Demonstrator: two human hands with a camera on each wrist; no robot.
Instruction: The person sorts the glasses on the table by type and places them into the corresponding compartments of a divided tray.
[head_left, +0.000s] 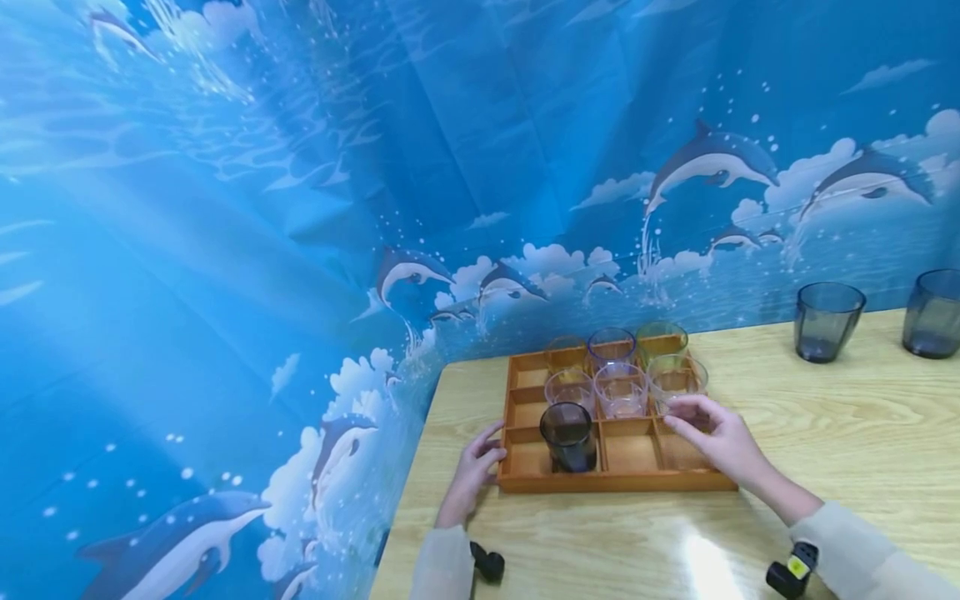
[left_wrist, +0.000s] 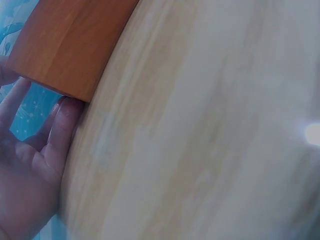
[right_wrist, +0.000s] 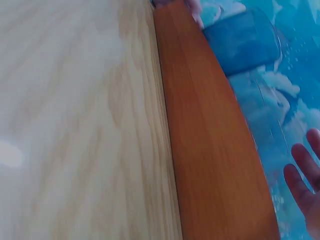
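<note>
My left hand [head_left: 474, 475] touches the left side of a compartmented wooden tray [head_left: 615, 482], near its front corner. In the left wrist view, its fairly straight fingers meet the tray's end. My right hand [head_left: 716, 437] hovers over the tray's front right, fingers loosely bent, its fingertips at the near side of a clear glass [head_left: 678, 377]. Whether they touch that glass I cannot tell; the right wrist view shows spread fingers [right_wrist: 302, 167]. A dark grey glass [head_left: 570, 437] stands in the front row. Behind it are pinkish clear glasses [head_left: 621, 392], and amber [head_left: 566, 357], bluish [head_left: 611, 346] and yellow-green [head_left: 662, 342] glasses.
Two dark grey tumblers, one nearer [head_left: 827, 323] and one at the picture's edge [head_left: 933, 317], stand on the wooden table [head_left: 840, 433] to the right. A blue dolphin-print sheet [head_left: 480, 167] hangs behind the table and along its left side.
</note>
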